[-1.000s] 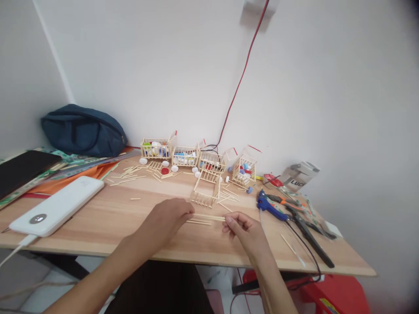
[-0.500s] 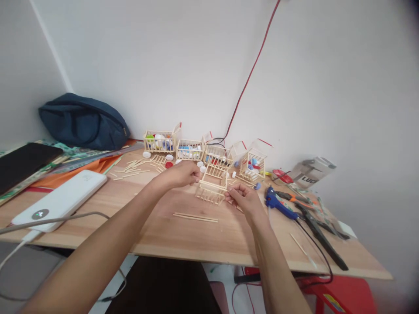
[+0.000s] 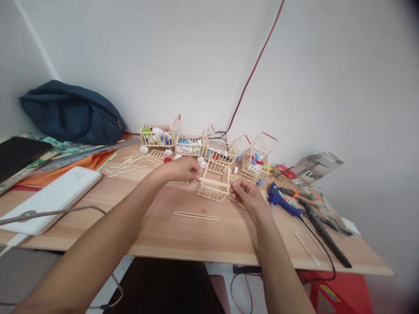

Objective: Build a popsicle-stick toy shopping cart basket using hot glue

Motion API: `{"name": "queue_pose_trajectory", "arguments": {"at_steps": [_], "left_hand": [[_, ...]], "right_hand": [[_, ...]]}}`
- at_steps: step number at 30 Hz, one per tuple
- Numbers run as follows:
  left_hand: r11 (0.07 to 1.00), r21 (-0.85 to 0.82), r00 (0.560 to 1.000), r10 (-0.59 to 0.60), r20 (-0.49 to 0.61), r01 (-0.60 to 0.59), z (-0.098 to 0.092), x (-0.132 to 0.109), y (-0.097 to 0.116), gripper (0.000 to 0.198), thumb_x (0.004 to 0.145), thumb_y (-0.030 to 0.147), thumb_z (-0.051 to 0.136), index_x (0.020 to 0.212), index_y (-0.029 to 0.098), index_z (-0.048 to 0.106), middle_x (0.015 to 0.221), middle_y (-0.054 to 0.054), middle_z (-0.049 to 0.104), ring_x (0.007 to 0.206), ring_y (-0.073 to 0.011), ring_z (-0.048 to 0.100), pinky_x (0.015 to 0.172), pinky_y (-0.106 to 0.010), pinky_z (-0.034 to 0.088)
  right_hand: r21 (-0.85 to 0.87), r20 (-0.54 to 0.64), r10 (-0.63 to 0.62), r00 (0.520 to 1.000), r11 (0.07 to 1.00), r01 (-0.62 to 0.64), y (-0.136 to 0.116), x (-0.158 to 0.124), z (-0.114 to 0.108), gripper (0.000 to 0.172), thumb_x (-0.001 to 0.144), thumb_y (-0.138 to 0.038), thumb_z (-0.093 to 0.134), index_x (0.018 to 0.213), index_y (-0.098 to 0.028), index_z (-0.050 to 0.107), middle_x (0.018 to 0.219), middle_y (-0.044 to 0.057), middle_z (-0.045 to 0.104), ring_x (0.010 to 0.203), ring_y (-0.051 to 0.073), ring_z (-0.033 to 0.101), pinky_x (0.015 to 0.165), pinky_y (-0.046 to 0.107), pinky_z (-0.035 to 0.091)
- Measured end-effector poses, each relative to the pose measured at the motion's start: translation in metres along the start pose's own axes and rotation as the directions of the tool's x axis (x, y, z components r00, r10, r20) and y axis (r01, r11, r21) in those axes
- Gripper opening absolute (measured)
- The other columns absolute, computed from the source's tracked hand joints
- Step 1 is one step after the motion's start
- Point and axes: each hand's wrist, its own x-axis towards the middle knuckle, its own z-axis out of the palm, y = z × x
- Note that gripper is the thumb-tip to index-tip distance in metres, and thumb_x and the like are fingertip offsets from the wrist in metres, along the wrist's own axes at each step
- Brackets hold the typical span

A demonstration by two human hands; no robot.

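Note:
A small cart body [image 3: 212, 193] built of thin wooden sticks stands mid-table, with slatted sides and an open top. Across its top lies a wooden stick [image 3: 214, 182]. My left hand [image 3: 187, 170] is closed, with its fingertips pinched at the left end of that stick. At the other end, the thumb and fingers of my right hand [image 3: 248, 195] pinch the stick beside the cart's right corner. Two long loose sticks [image 3: 195, 216] lie on the table in front.
Behind stand several finished stick carts [image 3: 157, 135] holding bottle caps. Short sticks [image 3: 127, 165] are scattered at left, near a white power bank [image 3: 52, 198] and a blue bag [image 3: 72, 112]. To the right lie a blue glue gun [image 3: 282, 199], pliers [image 3: 294, 194] and a black-handled tool [image 3: 327, 237].
The view has shifted slightly. My right hand has moved a little to the right at the stick's end; my left hand stays at the cart's left side.

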Motion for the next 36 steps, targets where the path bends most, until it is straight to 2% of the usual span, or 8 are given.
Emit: {"name": "queue_pose_trajectory", "arguments": {"at_steps": [5, 9, 18, 24, 36], "left_hand": [[0.998, -0.058, 0.997, 0.012, 0.075, -0.008, -0.004, 0.002, -0.005, 0.019, 0.070, 0.013, 0.049, 0.076, 0.012, 0.067, 0.057, 0.002, 0.058, 0.052, -0.0081, 0.051, 0.052, -0.017, 0.037], [0.999, -0.045, 0.993, -0.011, 0.119, 0.017, -0.007, 0.004, -0.003, 0.022, 0.070, 0.015, 0.049, 0.079, 0.012, 0.069, 0.056, 0.003, 0.056, 0.051, -0.0082, 0.050, 0.052, -0.017, 0.036], [0.996, -0.035, 0.978, -0.077, 0.195, 0.085, -0.012, 0.009, 0.000, 0.026, 0.067, 0.015, 0.051, 0.081, 0.012, 0.072, 0.050, 0.003, 0.051, 0.049, -0.0100, 0.046, 0.048, -0.020, 0.031], [0.993, -0.021, 0.972, -0.112, 0.206, 0.119, -0.012, 0.013, 0.002, 0.017, 0.069, 0.017, 0.052, 0.073, 0.013, 0.067, 0.052, 0.002, 0.053, 0.050, -0.0101, 0.047, 0.049, -0.021, 0.034], [0.998, -0.002, 0.969, -0.059, 0.241, 0.061, -0.010, 0.020, -0.006, 0.014, 0.072, 0.021, 0.052, 0.068, 0.013, 0.063, 0.057, 0.000, 0.058, 0.052, -0.0096, 0.049, 0.050, -0.020, 0.036]], "right_hand": [[0.037, 0.026, 0.019, 0.999, 0.999, -0.020, 0.005, -0.001, 0.002, 0.049, 0.052, -0.057, 0.084, 0.062, -0.018, 0.058, 0.053, -0.002, 0.058, 0.041, 0.006, 0.043, 0.037, 0.018, 0.025], [0.051, 0.025, 0.012, 1.000, 0.999, -0.013, 0.010, -0.002, 0.002, 0.049, 0.055, -0.060, 0.082, 0.063, -0.018, 0.058, 0.054, -0.002, 0.059, 0.043, 0.006, 0.044, 0.037, 0.018, 0.025], [-0.005, 0.044, -0.029, 0.999, 1.000, 0.029, 0.020, -0.001, 0.001, 0.045, 0.065, -0.058, 0.078, 0.063, -0.019, 0.056, 0.050, -0.004, 0.054, 0.041, 0.006, 0.037, 0.040, 0.019, 0.022], [-0.040, 0.040, -0.064, 0.997, 0.997, 0.065, 0.019, -0.002, 0.001, 0.044, 0.068, -0.058, 0.075, 0.062, -0.020, 0.055, 0.050, -0.004, 0.054, 0.041, 0.006, 0.038, 0.042, 0.020, 0.023], [-0.054, 0.033, -0.052, 0.998, 0.997, 0.053, 0.018, -0.002, 0.001, 0.045, 0.065, -0.059, 0.076, 0.061, -0.019, 0.055, 0.049, -0.004, 0.053, 0.040, 0.006, 0.040, 0.041, 0.019, 0.024]]}}
